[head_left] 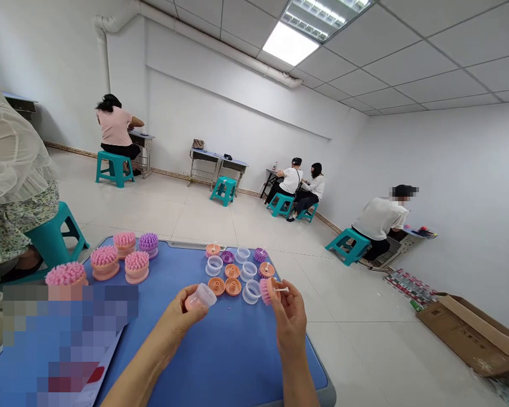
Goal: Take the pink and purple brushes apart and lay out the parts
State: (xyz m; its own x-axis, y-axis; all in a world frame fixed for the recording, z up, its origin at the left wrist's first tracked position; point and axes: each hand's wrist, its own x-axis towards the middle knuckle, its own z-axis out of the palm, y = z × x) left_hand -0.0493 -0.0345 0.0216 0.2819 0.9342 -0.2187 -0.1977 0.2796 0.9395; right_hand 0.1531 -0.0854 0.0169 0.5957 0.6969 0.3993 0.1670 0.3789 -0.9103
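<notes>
Head view logged both bare hands working above a blue table top (237,362) — the left hand (176,322) had its fingers (185,302) curled around a clear plastic cup (204,294) with a pink end, and the right hand (289,316) pinched a pink bristled brush head (266,290) between thumb and fingertips, a thin white pin (281,289) sticking out sideways from it. Neither hand was released; both were grasping. We judged the step in hand to be the two parts held up for handling, near each other but not touching — the next move called for careful alignment of these pieces. Loose clear rings (251,291), orange discs (232,286) and small purple brush heads (261,254) lay just beyond the hands, and larger pink brushes (104,263) stood toward the left.
</notes>
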